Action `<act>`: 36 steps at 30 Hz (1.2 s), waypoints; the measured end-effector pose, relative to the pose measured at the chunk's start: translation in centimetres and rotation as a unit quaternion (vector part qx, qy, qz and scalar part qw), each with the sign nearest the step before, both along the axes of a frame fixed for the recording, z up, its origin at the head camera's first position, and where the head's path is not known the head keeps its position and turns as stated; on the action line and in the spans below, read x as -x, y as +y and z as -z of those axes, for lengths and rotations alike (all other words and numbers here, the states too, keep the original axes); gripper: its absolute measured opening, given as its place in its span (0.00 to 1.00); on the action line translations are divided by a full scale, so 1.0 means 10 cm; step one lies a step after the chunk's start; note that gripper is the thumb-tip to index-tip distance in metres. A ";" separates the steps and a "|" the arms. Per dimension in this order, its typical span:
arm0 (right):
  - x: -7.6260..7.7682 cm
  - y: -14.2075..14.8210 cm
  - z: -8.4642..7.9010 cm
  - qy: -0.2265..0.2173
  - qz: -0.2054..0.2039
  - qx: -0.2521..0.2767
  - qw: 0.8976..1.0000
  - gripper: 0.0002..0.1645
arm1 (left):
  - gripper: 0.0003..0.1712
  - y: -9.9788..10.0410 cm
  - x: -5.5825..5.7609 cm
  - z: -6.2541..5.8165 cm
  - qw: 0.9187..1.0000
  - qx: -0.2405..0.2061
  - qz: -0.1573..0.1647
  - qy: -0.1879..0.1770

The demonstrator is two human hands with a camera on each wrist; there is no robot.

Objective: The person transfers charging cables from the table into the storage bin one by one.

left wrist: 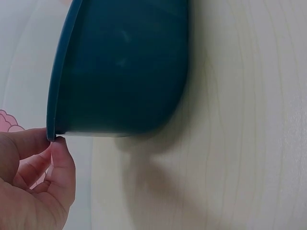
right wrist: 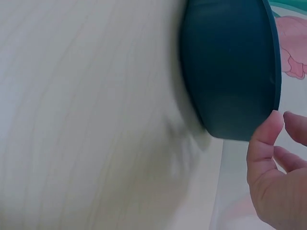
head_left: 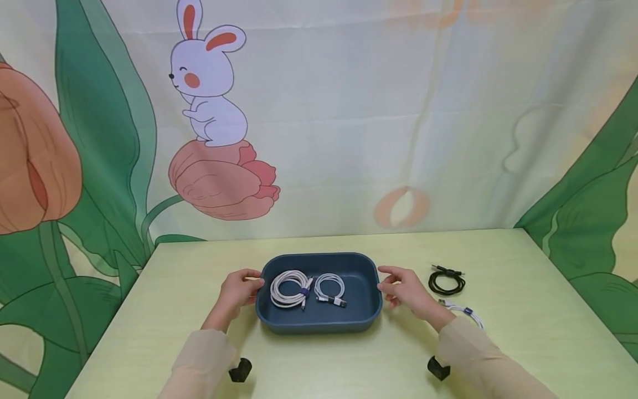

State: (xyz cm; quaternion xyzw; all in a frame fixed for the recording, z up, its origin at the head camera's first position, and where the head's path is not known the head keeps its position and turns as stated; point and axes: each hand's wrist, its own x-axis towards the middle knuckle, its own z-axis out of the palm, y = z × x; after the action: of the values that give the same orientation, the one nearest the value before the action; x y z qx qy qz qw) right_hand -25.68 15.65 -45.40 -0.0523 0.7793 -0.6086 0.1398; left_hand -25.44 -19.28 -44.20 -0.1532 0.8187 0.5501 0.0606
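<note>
A dark blue rectangular tray with rounded corners [head_left: 319, 327] sits on the table. Inside it lie a thick coiled white cable [head_left: 279, 302] with a purple tie and a smaller coiled white USB cable [head_left: 341, 284]. At the tray's left end, my left hand [head_left: 238, 287] pinches the rim between thumb and forefinger, also seen in the left wrist view. My right hand [head_left: 406, 288] is at the opposite end. Its thumb touches the rim, while the forefinger stands slightly apart from it in the right wrist view.
Right of the tray lie a coiled black cable [head_left: 446, 291] and, partly hidden by my right forearm, a white USB cable with a blue tie [head_left: 467, 311]. A printed curtain [head_left: 339, 138] hangs behind the pale table [head_left: 339, 366].
</note>
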 end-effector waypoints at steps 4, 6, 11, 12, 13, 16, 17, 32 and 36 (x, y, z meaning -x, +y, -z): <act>0.01 0.07 0.03 -0.010 -0.004 -0.007 1.000 0.28 | 0.17 0.00 0.00 0.00 1.000 0.001 0.000 0.002; 0.02 0.10 0.04 -0.012 -0.010 -0.010 1.000 0.27 | 0.17 0.00 0.00 0.00 1.000 0.001 0.001 0.002; 0.02 0.17 0.02 -0.006 -0.023 -0.024 0.999 0.26 | 0.17 0.01 0.00 -0.01 1.000 0.002 0.001 -0.001; 0.02 0.18 0.01 -0.006 -0.024 -0.028 0.999 0.26 | 0.17 0.01 0.00 -0.01 1.000 0.002 0.001 -0.001; 0.01 0.20 -0.01 -0.006 -0.025 -0.031 0.999 0.26 | 0.17 0.01 0.01 -0.01 1.000 0.002 0.001 -0.001; 0.00 0.25 -0.05 -0.005 -0.030 -0.039 0.999 0.25 | 0.17 0.01 0.01 -0.02 1.000 0.002 0.001 -0.003; 0.00 0.26 -0.05 -0.006 -0.031 -0.041 0.999 0.24 | 0.17 0.01 0.00 -0.02 1.000 0.002 0.002 -0.003; -0.03 0.46 -0.01 -0.024 -0.026 -0.056 0.998 0.24 | 0.16 0.01 -0.02 -0.04 1.000 -0.006 0.007 0.003; -0.03 0.53 -0.05 -0.016 -0.027 -0.063 0.998 0.25 | 0.17 0.01 -0.02 -0.04 1.000 -0.005 0.008 0.001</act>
State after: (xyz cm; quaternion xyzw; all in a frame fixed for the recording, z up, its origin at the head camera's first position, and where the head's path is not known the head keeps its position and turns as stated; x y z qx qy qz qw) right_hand -25.38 20.91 -44.88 -0.0552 0.8119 -0.5553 0.1714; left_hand -25.21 -19.18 -43.81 -0.1453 0.8173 0.5538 0.0651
